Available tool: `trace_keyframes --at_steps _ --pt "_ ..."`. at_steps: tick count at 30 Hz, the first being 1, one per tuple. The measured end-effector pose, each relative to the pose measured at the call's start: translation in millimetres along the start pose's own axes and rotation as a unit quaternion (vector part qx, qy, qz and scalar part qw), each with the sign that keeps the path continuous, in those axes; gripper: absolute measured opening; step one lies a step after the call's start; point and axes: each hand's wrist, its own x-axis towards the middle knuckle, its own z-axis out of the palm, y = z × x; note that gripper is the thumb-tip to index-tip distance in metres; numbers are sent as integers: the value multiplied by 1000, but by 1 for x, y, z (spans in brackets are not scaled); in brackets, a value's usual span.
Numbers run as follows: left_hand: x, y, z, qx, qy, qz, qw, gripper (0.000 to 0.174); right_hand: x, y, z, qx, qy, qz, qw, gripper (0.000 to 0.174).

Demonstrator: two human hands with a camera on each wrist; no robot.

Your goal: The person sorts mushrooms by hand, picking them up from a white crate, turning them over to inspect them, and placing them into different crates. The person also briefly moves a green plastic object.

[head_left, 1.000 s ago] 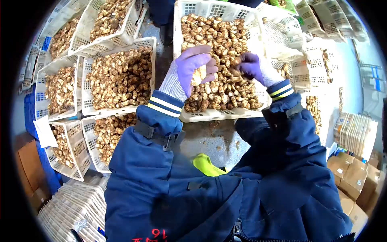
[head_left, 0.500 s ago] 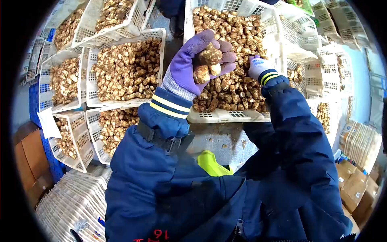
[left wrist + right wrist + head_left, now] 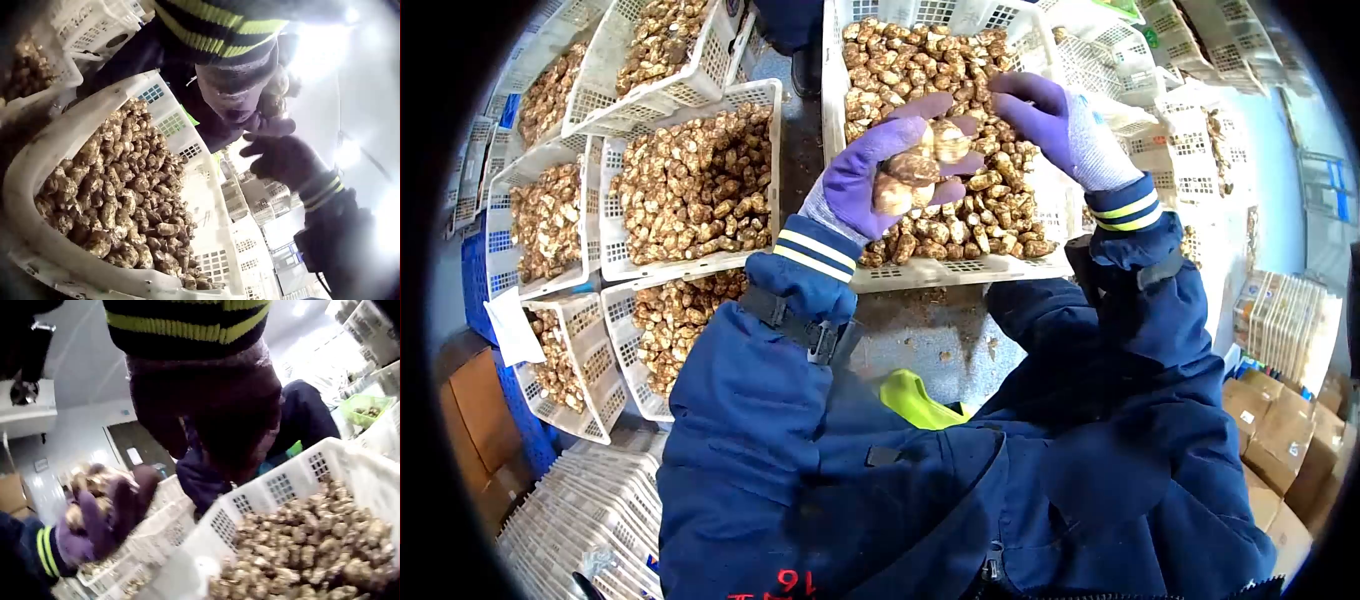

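My left hand (image 3: 860,185), in a purple glove, is turned palm up and cradles several brown-and-white tubers (image 3: 912,168) that look like small taros. In the right wrist view its fingers (image 3: 97,519) curve up around them. Over the right part of the crate, my gloved right hand (image 3: 1050,120) has its fingers reaching left towards the left hand, and nothing shows in its grasp. Below both hands stands a white plastic crate (image 3: 960,272) with many similar tubers (image 3: 990,225) inside.
More white crates (image 3: 777,170) filled with tubers stand at the left, with others (image 3: 1100,65) at the right. Stacked empty crates (image 3: 585,500) sit at the lower left, cardboard boxes (image 3: 1280,430) at the lower right. Another person's dark-clothed leg (image 3: 790,25) is beyond the crate.
The right hand went down to the tubers in the crate, then rose and moved up towards the left hand. The left hand has stayed over the crate, holding its tubers.
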Motion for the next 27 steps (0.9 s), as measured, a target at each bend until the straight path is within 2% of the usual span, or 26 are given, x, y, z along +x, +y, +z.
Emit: trace_keyframes --at_steps 1,2,4,6,7,10,12,14,15,18,19,20,22,24,26,27 --pt "0 3 -1 -7 -11 12 1000 58 -3 16 1 -154 -57 8 986 34" --pt "-1 5 -2 -14 -22 22 999 58 -8 36 10 -303 -112 17 946 34" --pt "-2 11 4 4 -6 34 999 56 -23 60 50 -340 -287 52 894 40" --pt "-3 16 7 25 12 40 999 56 -36 93 89 -242 -291 -25 925 38" --pt "-3 18 9 46 20 50 997 57 -34 92 99 -297 -295 -29 908 39" --pt "-4 16 8 -42 2 65 997 57 -27 77 113 -397 -329 -6 857 37" --pt "-5 19 9 -82 -16 62 995 53 -29 77 116 -420 -328 11 846 34" --pt "-7 20 9 -96 -29 52 994 51 -43 84 119 -408 -233 29 882 28" --pt "-7 20 9 -46 -3 37 998 46 -38 95 118 -396 -289 49 870 28" --pt "-10 18 11 58 31 8 998 35 -31 122 94 -318 -248 60 913 27" --pt "-8 17 5 140 14 22 990 33 -29 122 76 -281 -189 50 939 26" --pt "-10 16 1 171 25 -3 985 35 -28 122 59 -242 -130 39 961 25" --pt "-9 10 -1 318 57 -5 946 41 -25 59 21 -64 -28 164 984 24" --pt "-6 3 -3 304 27 -43 951 57 -30 10 11 80 22 58 995 23" --pt "-5 0 12 312 -37 -15 949 64 -41 -40 11 -74 -34 -74 994 25" --pt "-5 5 9 363 -64 -51 928 67 -43 -47 14 -69 -55 -99 991 28"
